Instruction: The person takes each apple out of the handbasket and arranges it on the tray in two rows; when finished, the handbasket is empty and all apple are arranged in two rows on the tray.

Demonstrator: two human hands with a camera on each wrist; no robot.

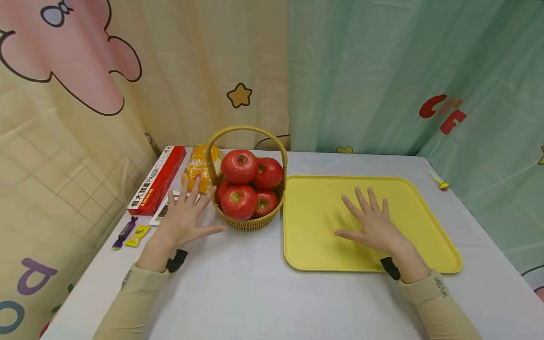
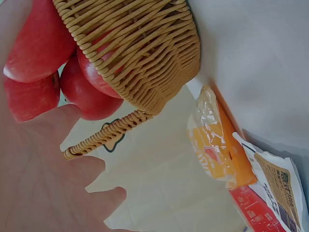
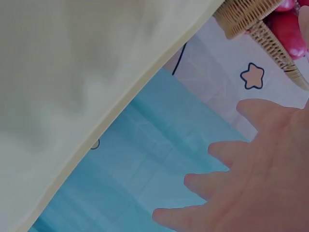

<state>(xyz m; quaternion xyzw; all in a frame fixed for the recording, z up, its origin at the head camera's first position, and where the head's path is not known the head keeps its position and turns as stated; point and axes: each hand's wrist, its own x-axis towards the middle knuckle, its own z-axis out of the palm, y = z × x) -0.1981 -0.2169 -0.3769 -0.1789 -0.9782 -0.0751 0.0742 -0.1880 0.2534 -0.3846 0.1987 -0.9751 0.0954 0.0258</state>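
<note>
A wicker basket with an arched handle holds several red apples at the middle of the table. My left hand hovers just left of it, fingers spread wide, holding nothing. In the left wrist view the basket's woven side stands beyond the spread fingers. Over the yellow tray to the right, my right hand is held with fingers splayed and nothing in it. The right wrist view shows that palm above the tray's edge.
Left of the basket lie a red and white pasta box, an orange snack packet, and a white packet. Nearer are a purple-wrapped candy and a yellow-wrapped one. A lollipop rests near the right edge. Curtains hang behind.
</note>
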